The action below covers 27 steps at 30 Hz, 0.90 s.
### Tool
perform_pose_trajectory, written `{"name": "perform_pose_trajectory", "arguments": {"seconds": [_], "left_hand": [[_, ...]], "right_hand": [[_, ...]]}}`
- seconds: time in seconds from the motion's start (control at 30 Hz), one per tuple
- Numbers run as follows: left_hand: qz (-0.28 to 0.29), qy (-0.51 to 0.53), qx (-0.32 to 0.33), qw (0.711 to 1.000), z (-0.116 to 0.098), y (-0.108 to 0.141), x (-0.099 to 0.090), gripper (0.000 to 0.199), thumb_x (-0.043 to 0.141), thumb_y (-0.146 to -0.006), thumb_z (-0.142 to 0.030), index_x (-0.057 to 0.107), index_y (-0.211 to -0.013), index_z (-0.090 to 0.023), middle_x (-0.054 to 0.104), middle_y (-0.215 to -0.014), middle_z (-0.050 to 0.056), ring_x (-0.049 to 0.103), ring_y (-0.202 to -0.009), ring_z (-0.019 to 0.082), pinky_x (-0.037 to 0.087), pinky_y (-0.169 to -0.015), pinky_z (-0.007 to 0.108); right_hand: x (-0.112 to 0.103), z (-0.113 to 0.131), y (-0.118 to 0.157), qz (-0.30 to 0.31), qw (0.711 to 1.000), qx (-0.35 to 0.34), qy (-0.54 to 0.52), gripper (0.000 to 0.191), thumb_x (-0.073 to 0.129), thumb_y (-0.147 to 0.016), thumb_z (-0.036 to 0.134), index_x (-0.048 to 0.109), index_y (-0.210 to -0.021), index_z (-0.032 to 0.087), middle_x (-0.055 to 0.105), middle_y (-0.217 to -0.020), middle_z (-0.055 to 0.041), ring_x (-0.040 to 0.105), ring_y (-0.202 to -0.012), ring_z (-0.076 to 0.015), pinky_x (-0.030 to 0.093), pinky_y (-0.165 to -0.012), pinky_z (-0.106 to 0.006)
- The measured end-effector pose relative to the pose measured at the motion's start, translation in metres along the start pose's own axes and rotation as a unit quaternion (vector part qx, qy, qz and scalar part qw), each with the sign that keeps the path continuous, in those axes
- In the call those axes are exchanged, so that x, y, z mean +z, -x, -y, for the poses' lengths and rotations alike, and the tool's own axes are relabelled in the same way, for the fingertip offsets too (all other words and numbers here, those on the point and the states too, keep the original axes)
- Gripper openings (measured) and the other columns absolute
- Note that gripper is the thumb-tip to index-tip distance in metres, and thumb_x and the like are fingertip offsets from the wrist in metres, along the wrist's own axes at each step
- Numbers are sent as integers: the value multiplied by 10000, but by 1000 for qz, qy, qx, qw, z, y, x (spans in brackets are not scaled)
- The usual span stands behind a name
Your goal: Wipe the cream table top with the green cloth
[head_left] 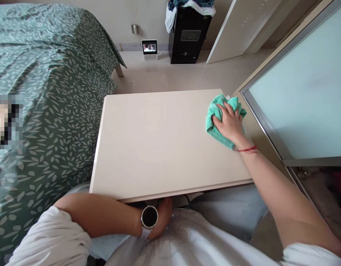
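A crumpled green cloth (213,122) lies on the far right corner of the cream tabletop (153,140). My right hand (229,122) presses down on this cloth, its fingers bent into the folds and a red string round the wrist. My left hand (163,220) is low against my body, just below the table's near edge. A round-faced watch (149,217) sits on the left wrist. The fingers of that hand are mostly hidden, so I cannot tell what they touch.
A bed with a green leaf-patterned cover (62,85) stands along the left. Sliding frosted-glass doors (306,81) border the right. By the far wall are a small screen device (150,50), a black cabinet (188,37) with clothes on top, and an open door (239,29).
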<state>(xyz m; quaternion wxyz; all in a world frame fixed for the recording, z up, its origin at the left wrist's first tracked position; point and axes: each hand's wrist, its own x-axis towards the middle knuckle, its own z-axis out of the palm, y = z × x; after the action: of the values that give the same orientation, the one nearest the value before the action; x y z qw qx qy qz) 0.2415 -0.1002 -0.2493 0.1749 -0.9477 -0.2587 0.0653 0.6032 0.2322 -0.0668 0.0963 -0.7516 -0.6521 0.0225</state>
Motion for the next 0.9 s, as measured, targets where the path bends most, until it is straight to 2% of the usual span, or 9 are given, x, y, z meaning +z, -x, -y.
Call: {"name": "perform_pose_trajectory", "arguments": {"seconds": [0.07, 0.17, 0.27, 0.33, 0.4, 0.53, 0.7, 0.8, 0.9], "left_hand": [[19, -12, 38, 999, 8, -1, -6, 386, 931, -882, -305, 1032, -1253, -271, 975, -1285, 140, 899, -1319, 350, 654, -1332, 464], [27, -5, 31, 999, 16, -5, -11, 319, 862, -938, -235, 1036, -1204, -264, 984, -1214, 118, 919, -1244, 305, 694, -1264, 390], [5, 10, 16, 1000, 17, -7, -10, 322, 786, -969, -174, 1034, -1167, -230, 982, -1160, 123, 929, -1205, 290, 710, -1238, 365], [-2, 16, 6, 1000, 17, -8, -9, 328, 785, -966, -147, 1030, -1173, -215, 979, -1155, 135, 933, -1190, 306, 725, -1219, 396], [6, 12, -4, 1000, 16, -9, -8, 343, 788, -977, -124, 1025, -1209, -207, 978, -1171, 138, 932, -1186, 312, 731, -1212, 420], [30, 15, -1, 999, 18, -11, -9, 363, 781, -995, -96, 1025, -1234, -220, 980, -1230, 136, 925, -1231, 307, 719, -1243, 424], [36, 6, 7, 999, 22, -16, -14, 345, 757, -993, -81, 1025, -1184, -184, 971, -1146, 160, 932, -1140, 320, 748, -1187, 429], [35, -3, 10, 999, 25, -18, -20, 388, 719, -990, -74, 1025, -1195, -194, 973, -1184, 157, 930, -1166, 327, 746, -1202, 440], [54, -10, 29, 998, 27, -19, -24, 421, 706, -973, -66, 1025, -1200, -221, 972, -1136, 134, 923, -1135, 315, 749, -1200, 444]], "right_hand": [[0, -9, 35, -9, 1000, -11, 8, 774, 512, -1182, 507, 629, -1913, 281, 549, -2023, -213, 589, -1761, -585, 517, -1396, -871], [-3, -15, 91, -18, 1000, -14, 15, 792, 523, -1171, 510, 612, -1940, 344, 591, -1992, -200, 629, -1724, -594, 537, -1371, -892], [-6, -16, 138, -19, 1000, -8, 12, 821, 528, -1163, 515, 566, -1975, 398, 604, -1980, -195, 654, -1692, -614, 556, -1333, -928], [-7, -15, 158, -18, 1000, -5, 15, 822, 516, -1169, 523, 550, -1983, 416, 606, -1979, -189, 671, -1675, -611, 571, -1318, -925], [-8, -13, 164, -15, 1000, 0, 24, 812, 503, -1175, 522, 562, -1977, 404, 602, -1982, -193, 678, -1670, -604, 587, -1309, -905], [-5, -7, 135, -8, 999, 17, 51, 795, 509, -1175, 512, 610, -1945, 342, 577, -1996, -214, 657, -1692, -600, 596, -1300, -882], [11, 10, 52, -23, 999, 16, 25, 793, 529, -1175, 556, 662, -1893, 247, 532, -2017, -260, 603, -1721, -620, 533, -1337, -913], [20, 38, 1, -23, 999, -16, -25, 812, 567, -1157, 564, 661, -1882, 212, 509, -2025, -281, 532, -1763, -652, 459, -1363, -979], [23, 83, -35, 8, 999, -31, -44, 845, 573, -1157, 539, 613, -1924, 185, 441, -2071, -269, 444, -1835, -665, 386, -1404, -1014]]}}
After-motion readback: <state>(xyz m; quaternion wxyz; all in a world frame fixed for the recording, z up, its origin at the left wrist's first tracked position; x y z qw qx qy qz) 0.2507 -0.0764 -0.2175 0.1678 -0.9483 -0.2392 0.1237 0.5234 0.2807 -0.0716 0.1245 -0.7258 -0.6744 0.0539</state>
